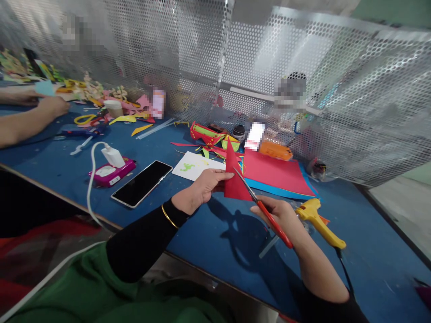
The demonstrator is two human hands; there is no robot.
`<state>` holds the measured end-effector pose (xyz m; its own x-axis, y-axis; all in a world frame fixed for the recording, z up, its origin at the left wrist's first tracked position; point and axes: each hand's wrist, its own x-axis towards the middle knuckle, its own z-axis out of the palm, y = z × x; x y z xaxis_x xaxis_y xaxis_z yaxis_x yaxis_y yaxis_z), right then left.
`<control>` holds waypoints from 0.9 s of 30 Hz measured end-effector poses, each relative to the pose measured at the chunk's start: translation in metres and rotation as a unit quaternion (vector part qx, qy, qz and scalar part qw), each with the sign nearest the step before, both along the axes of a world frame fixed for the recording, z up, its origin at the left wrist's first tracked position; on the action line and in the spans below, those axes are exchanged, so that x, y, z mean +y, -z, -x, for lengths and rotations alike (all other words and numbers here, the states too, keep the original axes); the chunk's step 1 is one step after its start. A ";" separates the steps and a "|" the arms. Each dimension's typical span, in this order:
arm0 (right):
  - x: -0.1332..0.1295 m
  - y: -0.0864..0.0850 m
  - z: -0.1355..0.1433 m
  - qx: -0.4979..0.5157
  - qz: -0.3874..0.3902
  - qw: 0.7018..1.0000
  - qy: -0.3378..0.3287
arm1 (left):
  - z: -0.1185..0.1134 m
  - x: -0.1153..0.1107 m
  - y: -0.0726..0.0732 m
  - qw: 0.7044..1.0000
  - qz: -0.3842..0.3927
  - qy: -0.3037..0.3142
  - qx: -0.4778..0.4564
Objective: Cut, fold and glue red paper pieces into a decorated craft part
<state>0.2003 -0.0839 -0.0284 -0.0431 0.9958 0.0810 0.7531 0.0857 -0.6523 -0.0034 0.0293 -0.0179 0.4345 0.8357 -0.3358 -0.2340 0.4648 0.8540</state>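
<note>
A pointed piece of red paper is pinched along its left side by my left hand, held up above the blue table. My right hand grips red-handled scissors, whose blades reach up and left across the red piece; whether they are parted is hard to tell. Behind my left hand lies a white sheet with green marks. A stack of red sheets with blue beneath lies beyond the scissors. Just right of my right hand is a yellow glue gun, with a clear glue stick nearby.
A phone and a magenta power socket with a white plug lie to the left. Paper scraps and a red-green paper craft sit before the perforated metal screen. A co-worker's hands hold light-blue paper at far left.
</note>
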 end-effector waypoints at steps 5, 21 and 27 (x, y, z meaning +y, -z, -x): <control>-0.001 -0.002 0.000 -0.010 -0.008 1.000 0.009 | 0.001 0.001 -0.001 1.000 -0.009 0.000 0.002; -0.001 -0.001 0.000 0.036 0.030 0.999 -0.019 | 0.000 -0.001 -0.006 0.998 -0.035 -0.046 0.008; -0.001 -0.004 0.001 0.032 0.033 0.999 -0.015 | 0.000 -0.001 -0.004 0.999 -0.045 -0.015 0.025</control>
<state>0.1993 -0.0852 -0.0248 -0.0689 0.9975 0.0186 0.7076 0.0620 -0.7039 -0.0036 0.0280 -0.0135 0.3936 0.8755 -0.2803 -0.2023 0.3799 0.9026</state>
